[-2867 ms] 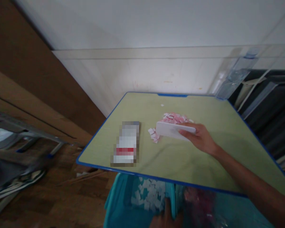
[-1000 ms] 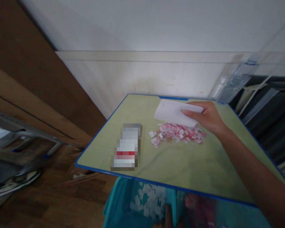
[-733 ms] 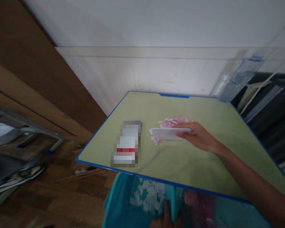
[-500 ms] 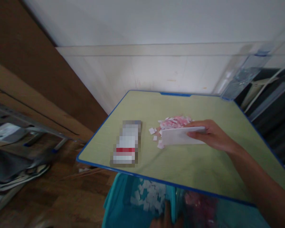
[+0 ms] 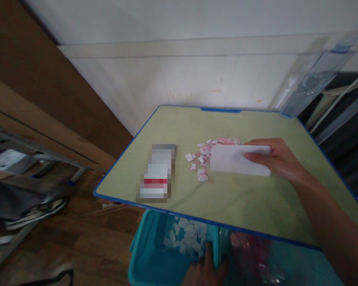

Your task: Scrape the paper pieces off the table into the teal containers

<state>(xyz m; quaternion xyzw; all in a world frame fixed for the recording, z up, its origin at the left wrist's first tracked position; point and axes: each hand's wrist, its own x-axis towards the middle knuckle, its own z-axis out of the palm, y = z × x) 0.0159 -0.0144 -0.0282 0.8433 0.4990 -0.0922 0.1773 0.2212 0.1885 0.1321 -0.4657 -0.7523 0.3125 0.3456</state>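
The right hand (image 5: 280, 159) grips a white plate (image 5: 231, 161). Pink-and-white pieces (image 5: 205, 151) lie ungathered on the surface (image 5: 256, 206), beyond and left of that hand. White pieces (image 5: 191, 236) already occupy the bin (image 5: 137, 258) beside the left hand (image 5: 205, 272); its grip cannot be determined.

Two hands (image 5: 282, 161) (image 5: 203, 275), one white slab (image 5: 228, 161), one tabletop (image 5: 238, 202), one bottle (image 5: 312, 89)

Green table (image 5: 226, 200), pink scraps (image 5: 206, 150), pixelated object (image 5: 157, 169), bottle (image 5: 316, 81)
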